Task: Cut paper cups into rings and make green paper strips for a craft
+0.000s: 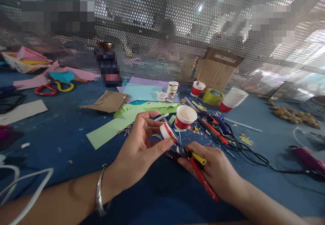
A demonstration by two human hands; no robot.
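Observation:
My left hand pinches a short red-and-white piece of paper cup between thumb and fingers, tilted above the table. My right hand grips a hand tool with a red and a yellow handle, either scissors or pliers; my fingers partly hide it. Its dark metal jaws reach the edge of the cup piece, close to my left thumb. Just behind the piece stands an upright red-and-white paper cup.
Green paper strips and scraps lie around the middle. To the right are a glue gun with a black cable, yellow tape and stacked cups. Scissors lie left. A perforated metal screen stands behind.

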